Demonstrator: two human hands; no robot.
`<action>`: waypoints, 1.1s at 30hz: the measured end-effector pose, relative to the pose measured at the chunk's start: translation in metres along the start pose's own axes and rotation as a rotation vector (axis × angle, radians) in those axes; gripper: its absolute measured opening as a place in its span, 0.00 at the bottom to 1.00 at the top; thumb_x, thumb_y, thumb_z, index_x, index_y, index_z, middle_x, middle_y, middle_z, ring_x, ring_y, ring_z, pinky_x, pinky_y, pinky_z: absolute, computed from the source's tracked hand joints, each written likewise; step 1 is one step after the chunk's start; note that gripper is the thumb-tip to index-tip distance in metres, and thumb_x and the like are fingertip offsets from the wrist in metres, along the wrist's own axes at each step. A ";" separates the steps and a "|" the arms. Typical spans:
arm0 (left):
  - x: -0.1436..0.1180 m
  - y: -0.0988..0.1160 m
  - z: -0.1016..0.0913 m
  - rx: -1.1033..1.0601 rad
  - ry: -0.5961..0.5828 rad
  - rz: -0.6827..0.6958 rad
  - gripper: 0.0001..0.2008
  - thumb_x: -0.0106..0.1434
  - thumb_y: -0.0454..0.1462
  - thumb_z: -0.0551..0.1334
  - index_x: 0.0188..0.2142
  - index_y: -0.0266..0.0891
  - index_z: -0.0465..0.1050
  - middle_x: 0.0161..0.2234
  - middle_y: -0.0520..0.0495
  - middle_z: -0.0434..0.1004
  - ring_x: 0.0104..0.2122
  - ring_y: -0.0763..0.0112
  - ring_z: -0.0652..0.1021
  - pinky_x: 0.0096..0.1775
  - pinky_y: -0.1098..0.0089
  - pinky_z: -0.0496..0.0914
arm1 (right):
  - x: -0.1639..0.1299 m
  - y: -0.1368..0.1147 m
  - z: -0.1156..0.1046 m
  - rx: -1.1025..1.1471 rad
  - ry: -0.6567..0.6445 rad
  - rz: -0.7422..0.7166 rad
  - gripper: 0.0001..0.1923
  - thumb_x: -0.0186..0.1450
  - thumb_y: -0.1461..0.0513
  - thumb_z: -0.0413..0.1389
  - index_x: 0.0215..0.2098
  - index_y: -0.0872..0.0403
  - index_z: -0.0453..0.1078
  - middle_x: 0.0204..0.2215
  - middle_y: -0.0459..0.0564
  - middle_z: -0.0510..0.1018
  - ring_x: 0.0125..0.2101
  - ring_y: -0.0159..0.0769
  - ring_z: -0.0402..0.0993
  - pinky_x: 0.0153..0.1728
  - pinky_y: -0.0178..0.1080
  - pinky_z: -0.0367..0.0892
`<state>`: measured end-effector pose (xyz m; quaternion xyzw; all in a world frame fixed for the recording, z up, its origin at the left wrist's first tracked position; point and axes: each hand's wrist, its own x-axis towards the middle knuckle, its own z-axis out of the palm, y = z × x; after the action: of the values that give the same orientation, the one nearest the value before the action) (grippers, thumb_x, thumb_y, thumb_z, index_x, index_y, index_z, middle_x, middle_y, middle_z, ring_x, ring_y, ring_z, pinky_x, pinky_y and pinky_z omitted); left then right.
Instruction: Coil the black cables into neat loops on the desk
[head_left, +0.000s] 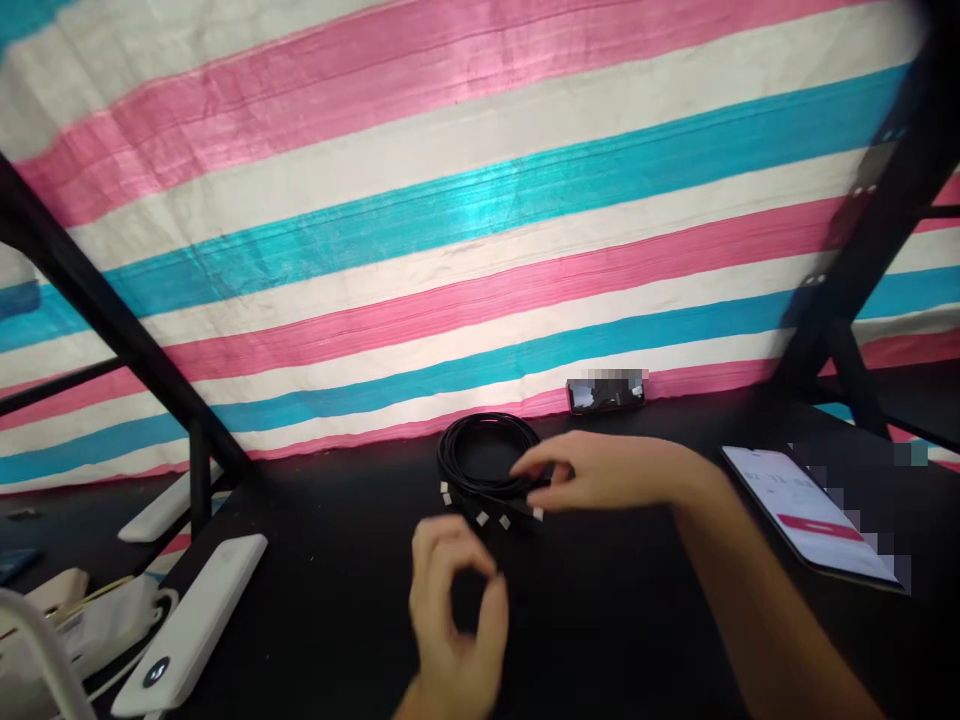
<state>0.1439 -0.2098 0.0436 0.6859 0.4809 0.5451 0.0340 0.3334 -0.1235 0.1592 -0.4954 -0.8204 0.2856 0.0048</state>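
While our right hand (600, 472) pinches the near edge of the cable coil (487, 458) lying on the black tabletop (315, 560) before the striped sheet (450, 220), our left hand (454, 610) hovers just below it, fingers curled, thumb and forefinger nearly meeting, holding nothing. To the right lies a phone (810, 510).

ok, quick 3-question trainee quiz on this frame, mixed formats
1. True or false: the right hand touches the coiled black cable.
2. Which lit item lies to the right of the right forearm? A) phone B) laptop C) lamp
3. Fill in: the white power bank lies to the ____ of the left hand.

Key: 1 true; 2 A; 3 left. The left hand holds nothing visible, with thumb and fingers curled near each other above the black table.
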 end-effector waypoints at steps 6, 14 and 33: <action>0.046 -0.060 0.033 0.305 -0.482 -0.007 0.11 0.64 0.40 0.58 0.45 0.42 0.72 0.48 0.43 0.72 0.51 0.58 0.69 0.50 0.56 0.62 | 0.078 0.057 0.021 -0.081 0.081 0.439 0.23 0.65 0.57 0.52 0.51 0.66 0.69 0.48 0.70 0.73 0.43 0.52 0.76 0.39 0.44 0.71; 0.054 -0.061 0.064 0.376 -0.714 0.099 0.19 0.64 0.48 0.56 0.46 0.38 0.72 0.42 0.44 0.73 0.44 0.62 0.71 0.50 0.60 0.60 | 0.115 0.075 0.049 -0.065 -0.002 0.312 0.18 0.66 0.57 0.50 0.34 0.64 0.73 0.30 0.60 0.79 0.25 0.38 0.77 0.20 0.33 0.67; 0.058 -0.161 -0.045 0.723 -0.618 -0.265 0.20 0.63 0.51 0.55 0.34 0.39 0.76 0.36 0.42 0.75 0.44 0.56 0.71 0.46 0.61 0.63 | 0.130 0.057 0.074 0.073 -0.129 0.002 0.26 0.65 0.58 0.51 0.59 0.61 0.62 0.38 0.56 0.77 0.31 0.36 0.75 0.35 0.36 0.66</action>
<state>0.0053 -0.1046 0.0110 0.7163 0.6898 0.1055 0.0036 0.2921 -0.0316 0.0348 -0.4765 -0.8075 0.3465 -0.0304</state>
